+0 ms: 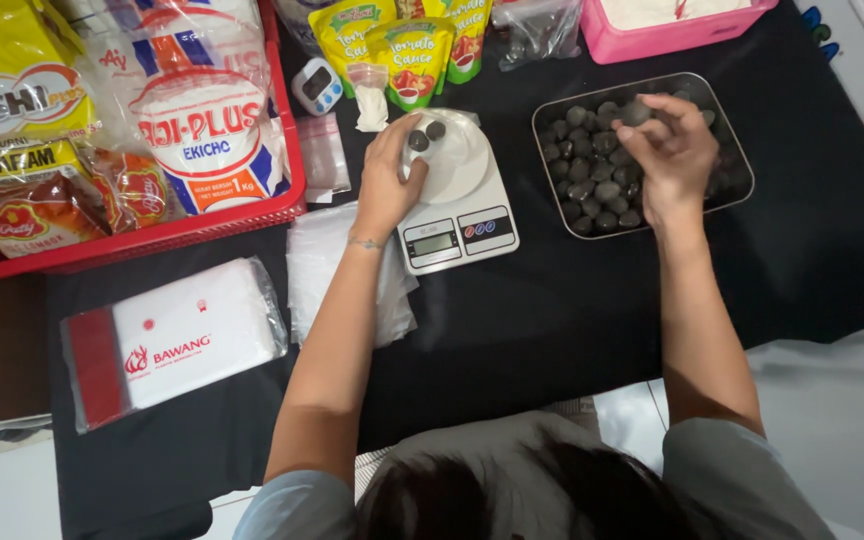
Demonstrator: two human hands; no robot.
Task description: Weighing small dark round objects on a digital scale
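Black cloth covers the surface (pixel 552 330). On it sits a small white kitchen scale (pixel 457 205) with a clear bag (pixel 462 160) on top. Two dark round nuts (pixel 427 135) lie in the bag. The left hand (pixel 387 180) touches the bag's edge, fingers bent on it. Just right of the scale is a metal tray (pixel 722 110) full of the same dark nuts. The right hand (pixel 672 150) hovers over the tray, fingers pinched on one nut (pixel 636 113). A red basket (pixel 152 235) of food packets stands far left.
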